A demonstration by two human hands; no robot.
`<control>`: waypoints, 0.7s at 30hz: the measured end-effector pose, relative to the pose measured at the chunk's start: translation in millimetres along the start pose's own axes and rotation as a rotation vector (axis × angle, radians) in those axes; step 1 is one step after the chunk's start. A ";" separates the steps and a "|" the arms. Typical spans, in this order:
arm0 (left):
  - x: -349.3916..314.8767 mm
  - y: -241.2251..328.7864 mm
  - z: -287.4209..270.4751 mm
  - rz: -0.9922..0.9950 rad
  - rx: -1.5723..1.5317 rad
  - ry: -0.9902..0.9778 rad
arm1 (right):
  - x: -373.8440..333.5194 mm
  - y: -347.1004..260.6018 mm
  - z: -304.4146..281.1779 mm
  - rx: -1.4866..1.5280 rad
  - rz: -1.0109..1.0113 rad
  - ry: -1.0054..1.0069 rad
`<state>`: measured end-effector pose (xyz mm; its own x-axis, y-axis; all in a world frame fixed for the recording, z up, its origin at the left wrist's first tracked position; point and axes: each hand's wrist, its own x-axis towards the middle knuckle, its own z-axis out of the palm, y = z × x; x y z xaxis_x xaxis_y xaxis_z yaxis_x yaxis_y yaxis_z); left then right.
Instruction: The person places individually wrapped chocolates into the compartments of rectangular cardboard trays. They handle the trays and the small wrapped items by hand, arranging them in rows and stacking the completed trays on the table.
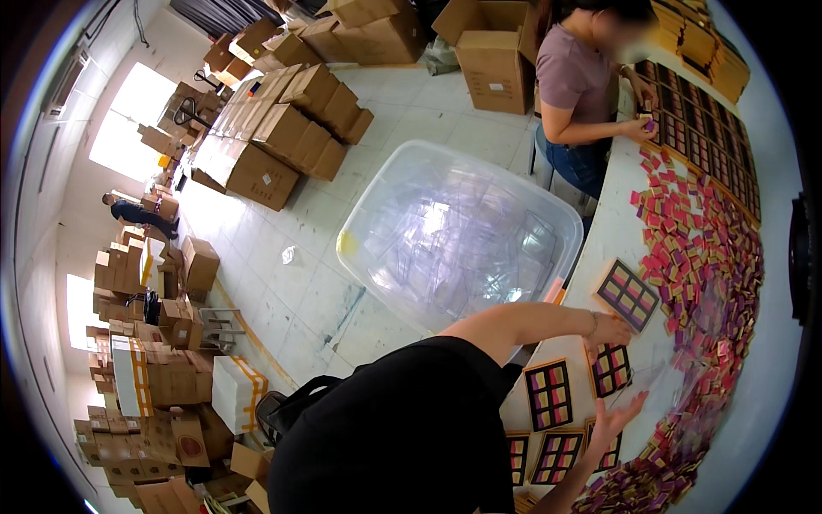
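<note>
My left hand (607, 331), with a bracelet at the wrist, grips the upper edge of a shallow dark tray (610, 370) with pink, yellow and purple pieces in its compartments. My right hand (613, 421) is open below that tray, its fingers spread and palm turned up. A crumpled clear plastic sheet (644, 380) lies by its fingertips; I cannot tell whether they touch. Another filled tray (628, 295) sits just beyond my left hand. Nearer my body are more filled trays (549, 395), one of them partly hidden by my right forearm.
Loose pink, purple and gold pieces (698, 248) cover the table's far side. A translucent bin (462, 231) of clear plastic sheets stands beside the table. A co-worker (582, 86) handles a piece near rows of filled trays (702, 128). Stacked cartons (257, 137) occupy the floor behind.
</note>
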<state>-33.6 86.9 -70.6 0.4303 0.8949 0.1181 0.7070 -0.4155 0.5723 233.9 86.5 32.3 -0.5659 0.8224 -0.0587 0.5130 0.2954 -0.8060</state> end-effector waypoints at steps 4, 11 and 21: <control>-17.5 -39.8 21.3 0.148 0.109 0.353 | 24.3 6.9 17.0 -0.019 -0.155 -0.014; -35.6 51.0 -22.7 -0.841 -0.436 0.839 | 49.9 2.2 -1.7 -0.615 -0.287 -0.090; -17.5 59.0 -25.2 -1.005 -0.508 0.673 | 74.9 -19.4 27.6 -0.755 -0.195 -0.161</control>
<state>-13.6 50.8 -18.4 -0.6242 0.7429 -0.2419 0.2001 0.4512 0.8697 163.7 128.9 27.3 -0.7474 0.6585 -0.0879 0.6611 0.7240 -0.1968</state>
